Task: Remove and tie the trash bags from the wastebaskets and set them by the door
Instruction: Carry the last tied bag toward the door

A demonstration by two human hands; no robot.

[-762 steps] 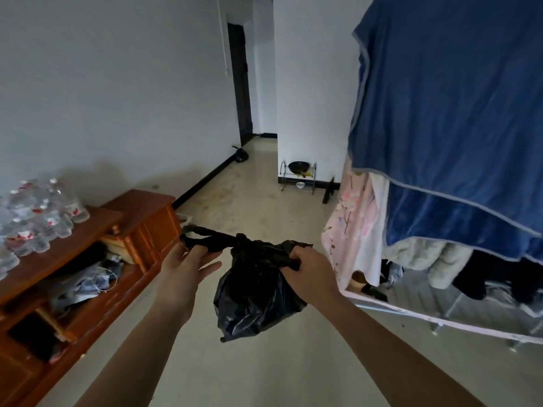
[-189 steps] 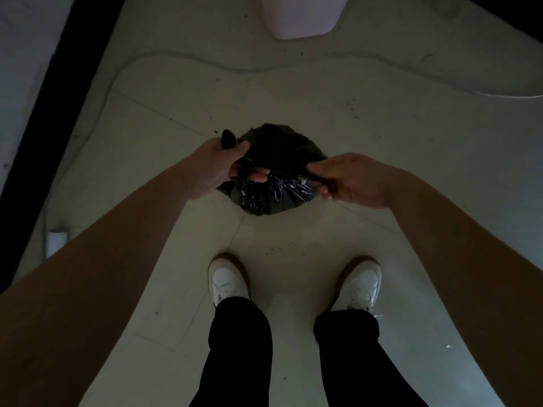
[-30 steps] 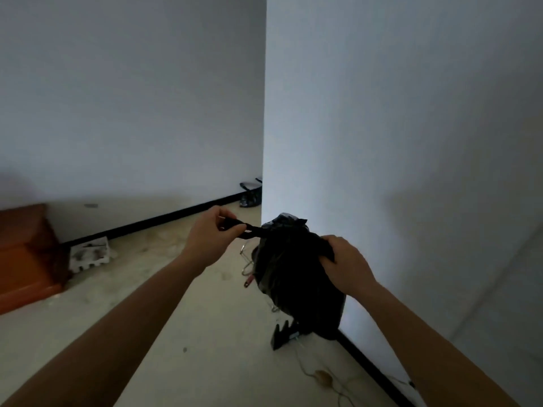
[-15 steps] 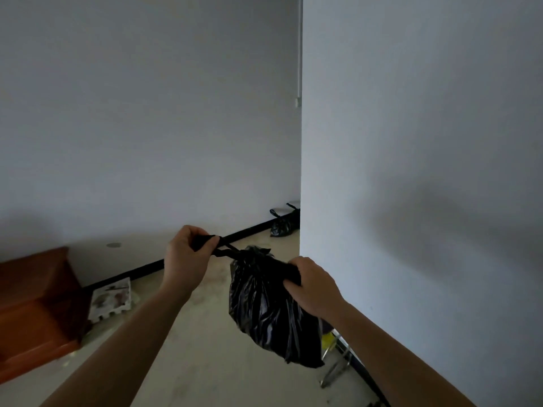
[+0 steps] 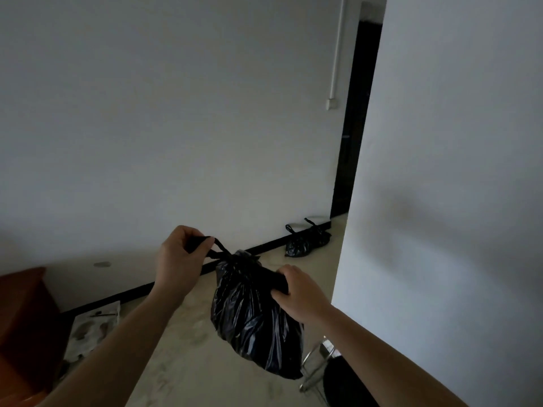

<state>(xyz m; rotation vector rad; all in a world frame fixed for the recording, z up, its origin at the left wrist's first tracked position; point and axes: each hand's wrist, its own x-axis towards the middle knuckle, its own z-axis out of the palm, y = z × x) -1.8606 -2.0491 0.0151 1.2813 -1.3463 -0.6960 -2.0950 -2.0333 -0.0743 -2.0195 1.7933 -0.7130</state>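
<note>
A white partition wall is being seen on the right, with a dark doorway beyond its edge; a full black trash bag is being held in the air above the floor; its tie strip is being pinched by the left hand; its gathered shoulder is being gripped by the right hand; a second tied bag is lying beside the doorway.

Thin, creased plastic with glossy streaks is seen on the black trash bag. The same shiny black plastic is shown on the second bag. The cabinet is made of reddish wood with a slight sheen. The wall is painted matt. Shiny metal is noted on the rack legs, and the floor is smooth and scuffed.
</note>
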